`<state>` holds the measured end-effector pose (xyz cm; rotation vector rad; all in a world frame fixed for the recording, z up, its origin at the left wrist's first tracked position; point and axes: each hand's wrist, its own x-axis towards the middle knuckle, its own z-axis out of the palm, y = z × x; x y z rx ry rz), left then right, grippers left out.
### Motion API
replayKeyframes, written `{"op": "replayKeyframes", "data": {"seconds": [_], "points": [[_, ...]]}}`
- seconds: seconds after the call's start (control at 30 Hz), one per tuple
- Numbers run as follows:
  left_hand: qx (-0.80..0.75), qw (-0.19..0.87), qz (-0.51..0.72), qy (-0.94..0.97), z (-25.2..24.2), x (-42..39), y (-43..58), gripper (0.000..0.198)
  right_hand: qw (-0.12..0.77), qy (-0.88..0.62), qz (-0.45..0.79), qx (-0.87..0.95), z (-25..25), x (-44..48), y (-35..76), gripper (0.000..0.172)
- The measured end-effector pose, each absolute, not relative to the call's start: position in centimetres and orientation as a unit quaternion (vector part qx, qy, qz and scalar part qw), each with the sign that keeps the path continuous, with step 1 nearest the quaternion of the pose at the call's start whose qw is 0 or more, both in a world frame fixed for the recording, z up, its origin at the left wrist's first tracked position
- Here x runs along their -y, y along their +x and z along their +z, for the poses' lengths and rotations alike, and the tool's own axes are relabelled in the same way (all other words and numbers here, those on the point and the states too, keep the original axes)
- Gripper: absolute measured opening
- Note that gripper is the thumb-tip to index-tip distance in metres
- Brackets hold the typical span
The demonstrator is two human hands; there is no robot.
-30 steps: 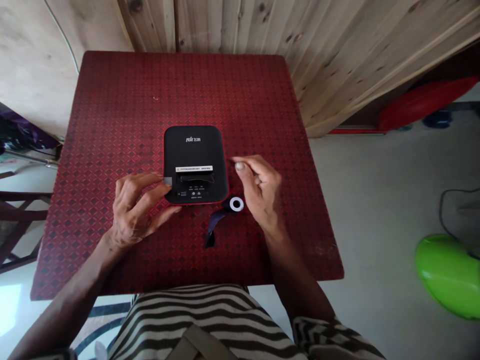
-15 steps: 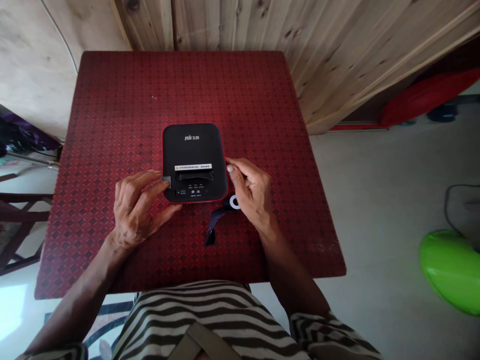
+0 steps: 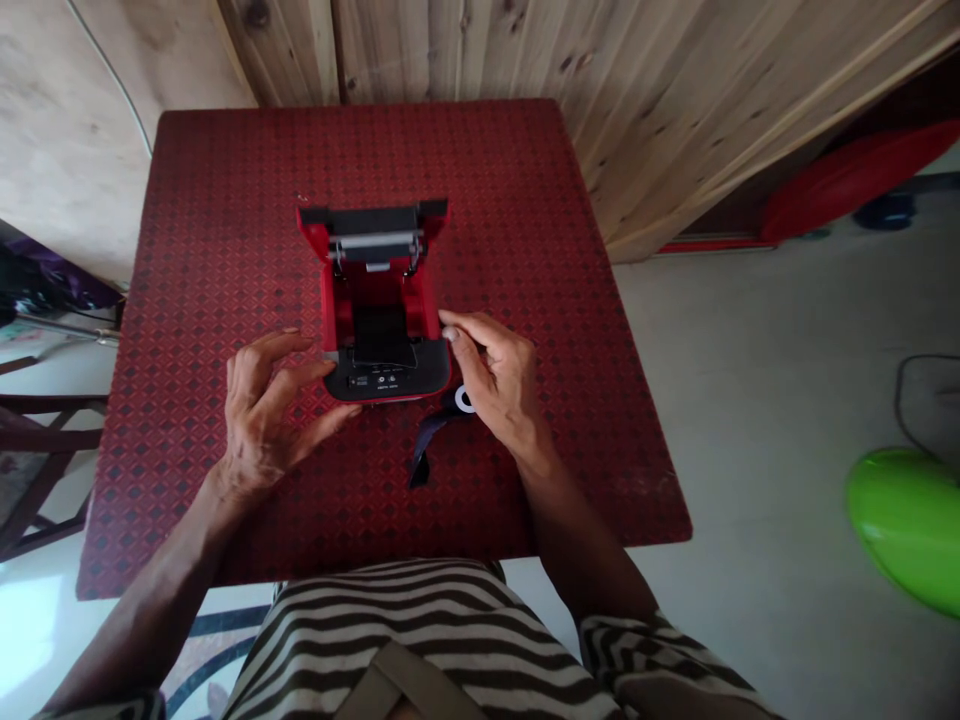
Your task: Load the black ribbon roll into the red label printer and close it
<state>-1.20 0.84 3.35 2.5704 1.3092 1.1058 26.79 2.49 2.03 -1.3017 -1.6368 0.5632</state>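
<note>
A small black and red printer (image 3: 409,378) sits on the table with its lid (image 3: 375,220) raised at the back. A pale roller (image 3: 375,240) shows under the lid, and a dark strip (image 3: 380,330) runs out of the red bay over the front panel. My left hand (image 3: 262,415) is at the printer's front left corner, fingers spread, the index fingertip touching the case. Thumb and curled fingers of my right hand (image 3: 501,385) press on the printer's right side. Beside that hand lies a dark ribbon roll (image 3: 465,399) with a white core, partly hidden, its loose tail (image 3: 424,455) toward me.
A red patterned cloth covers the table (image 3: 225,230), which stands against a wooden plank wall (image 3: 465,50). To the left is a dark wooden chair (image 3: 52,440). A bright green object (image 3: 904,525) and a cable stand on the floor at the right.
The printer's lid has swung up and back, baring the red bay and roller. My left fingers have spread slightly from the side latch; my right hand stays at the right side.
</note>
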Motion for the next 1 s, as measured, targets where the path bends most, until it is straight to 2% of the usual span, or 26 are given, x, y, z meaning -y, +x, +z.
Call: {"op": "replayKeyframes", "data": {"seconds": [0.17, 0.23, 0.3, 0.43, 0.53, 0.7, 0.9, 1.0], "points": [[-0.401, 0.018, 0.399, 0.824, 2.6, -0.8, -0.6, 0.051, 0.469, -0.540, 0.106, 0.691, 4.2, -2.8, 27.3, 0.019], [-0.394, 0.021, 0.401, 0.826, 2.3, -0.9, -0.6, 0.052, 0.436, -0.508, 0.068, 0.739, 5.7, -3.5, 26.9, 0.018], [-0.393, 0.024, 0.403, 0.826, 2.0, -0.9, -0.6, 0.056, 0.352, -0.470, 0.061, 0.807, 6.9, -4.7, 25.7, 0.019], [-0.398, 0.020, 0.390, 0.830, 1.3, -0.7, -0.6, 0.069, 0.130, -0.451, 0.058, 0.881, 7.9, -7.5, 22.1, 0.024], [-0.400, 0.014, 0.373, 0.837, 1.1, -0.5, -0.5, 0.067, 0.055, -0.477, 0.047, 0.876, 7.6, -9.0, 20.0, 0.030], [-0.402, 0.025, 0.374, 0.835, 1.0, -0.4, -0.4, 0.067, 0.033, -0.465, 0.045, 0.883, 7.2, -10.3, 19.4, 0.036], [-0.404, 0.025, 0.379, 0.832, 1.3, -0.4, -0.3, 0.065, 0.026, -0.456, 0.044, 0.889, 8.2, -10.2, 20.4, 0.029], [-0.407, 0.033, 0.380, 0.830, 1.3, -0.3, -0.3, 0.065, 0.052, -0.477, 0.057, 0.875, 8.9, -9.5, 20.6, 0.027]]}}
